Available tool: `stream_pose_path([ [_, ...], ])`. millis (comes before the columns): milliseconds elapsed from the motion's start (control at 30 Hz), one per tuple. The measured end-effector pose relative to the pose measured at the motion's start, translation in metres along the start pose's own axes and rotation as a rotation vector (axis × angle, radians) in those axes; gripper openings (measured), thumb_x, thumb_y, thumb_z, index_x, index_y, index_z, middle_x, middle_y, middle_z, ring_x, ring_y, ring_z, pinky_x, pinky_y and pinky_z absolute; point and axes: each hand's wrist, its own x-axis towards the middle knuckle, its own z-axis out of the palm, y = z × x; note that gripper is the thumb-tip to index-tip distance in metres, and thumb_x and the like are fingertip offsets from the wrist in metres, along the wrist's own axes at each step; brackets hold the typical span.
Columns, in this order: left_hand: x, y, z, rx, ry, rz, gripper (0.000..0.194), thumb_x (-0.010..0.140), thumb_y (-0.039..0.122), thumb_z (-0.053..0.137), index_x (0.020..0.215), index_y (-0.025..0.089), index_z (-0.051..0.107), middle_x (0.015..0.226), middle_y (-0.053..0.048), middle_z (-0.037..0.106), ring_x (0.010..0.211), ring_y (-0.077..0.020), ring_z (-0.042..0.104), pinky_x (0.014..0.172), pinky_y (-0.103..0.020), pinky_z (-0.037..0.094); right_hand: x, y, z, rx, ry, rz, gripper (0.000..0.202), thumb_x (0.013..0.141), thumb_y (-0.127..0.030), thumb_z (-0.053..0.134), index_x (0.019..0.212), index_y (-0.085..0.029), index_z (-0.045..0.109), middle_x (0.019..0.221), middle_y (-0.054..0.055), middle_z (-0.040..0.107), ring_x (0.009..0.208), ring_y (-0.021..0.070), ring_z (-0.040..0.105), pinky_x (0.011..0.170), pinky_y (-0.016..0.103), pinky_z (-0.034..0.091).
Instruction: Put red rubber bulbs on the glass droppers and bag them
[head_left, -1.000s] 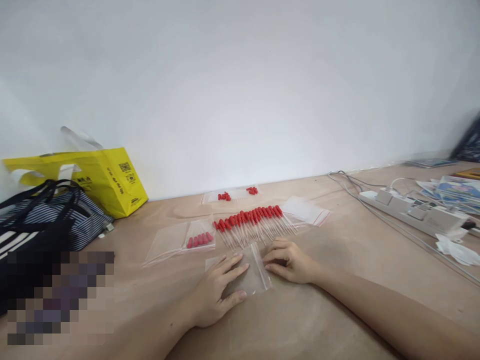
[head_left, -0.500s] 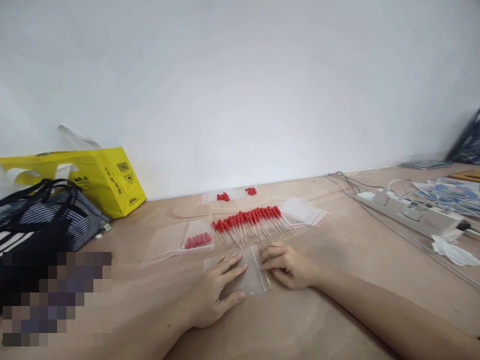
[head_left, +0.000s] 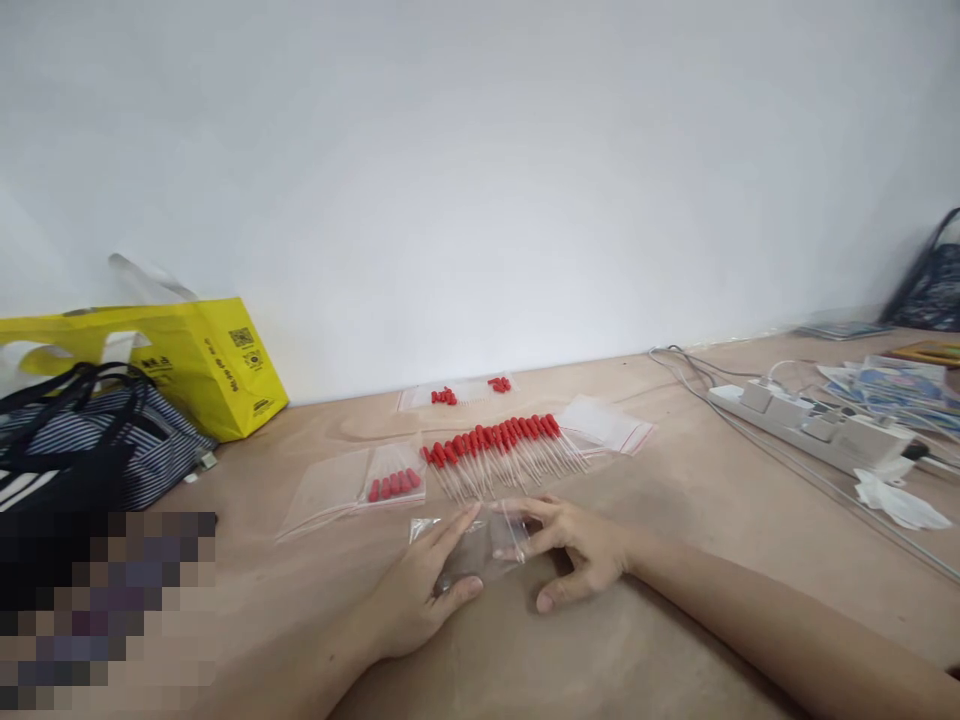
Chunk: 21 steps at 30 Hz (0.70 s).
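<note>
- The left hand [head_left: 424, 585] is laid over the near clear zip bag [head_left: 474, 560], its fingers stretched out and its thumb spread well away from them; nothing is gripped, and the film is only pressed from above.
- The right hand [head_left: 581, 545] is held half curled at the bag's zip end, its thumb parted from the fingers and nothing pinched between them; the fingertips are seen through clear film, but whether they are slipped inside the bag or placed behind it cannot be told.
- The near bag is thus spanned by both hands, low on the brown tabletop [head_left: 577, 670], and its zip end is lifted a little.
- Just beyond it, a slanting row of thin clear droppers [head_left: 499, 450] is set out, the red bulbs pointed toward the wall [head_left: 480, 180].
- To the left of the row, five red bulbs [head_left: 395, 484] are seen through a clear bag; to its right, flat zip bags [head_left: 606, 425] are laid together.
- Near the wall, two small clusters of red pieces [head_left: 444, 397] are seen in clear packaging [head_left: 471, 390].
- Farther out, a yellow bag [head_left: 240, 365] and a striped bag [head_left: 169, 450] are placed at left, a power strip [head_left: 731, 402] and crumpled tissue [head_left: 900, 500] at right.
</note>
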Motion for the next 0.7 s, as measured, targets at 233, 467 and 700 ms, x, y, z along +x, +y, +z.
stream_pose_path([
  [233, 0.001, -0.004, 0.003, -0.044, 0.058, -0.041, 0.055, 0.081, 0.038, 0.045, 0.132, 0.028, 0.024, 0.134, -0.003, 0.037, 0.118, -0.0218, 0.039, 0.097, -0.04, 0.035, 0.0, 0.013, -0.002, 0.297, 0.139, 0.121, 0.029, 0.071, -0.039, 0.059, 0.089, -0.018, 0.067, 0.097, 0.007, 0.061, 0.086, 0.0161, 0.057, 0.076, 0.028, 0.043],
  [467, 0.001, -0.007, 0.006, -0.044, 0.085, -0.016, 0.053, 0.08, 0.037, 0.046, 0.13, 0.028, 0.028, 0.131, -0.003, 0.041, 0.115, -0.0217, 0.042, 0.094, -0.039, 0.037, 0.05, 0.065, -0.023, -0.058, 0.602, 0.866, 0.013, 0.071, -0.022, 0.054, 0.078, -0.014, 0.061, 0.076, 0.003, 0.063, 0.069, 0.0116, 0.056, 0.062, 0.021, 0.041],
  [700, 0.001, -0.006, 0.006, -0.041, 0.087, -0.019, 0.051, 0.08, 0.037, 0.047, 0.127, 0.026, 0.033, 0.128, -0.005, 0.044, 0.114, -0.0222, 0.043, 0.094, -0.039, 0.038, 0.1, 0.081, -0.023, -0.16, 0.544, 1.099, 0.028, 0.064, -0.04, 0.058, 0.08, -0.017, 0.061, 0.084, 0.008, 0.064, 0.08, 0.0215, 0.059, 0.064, 0.028, 0.041],
])
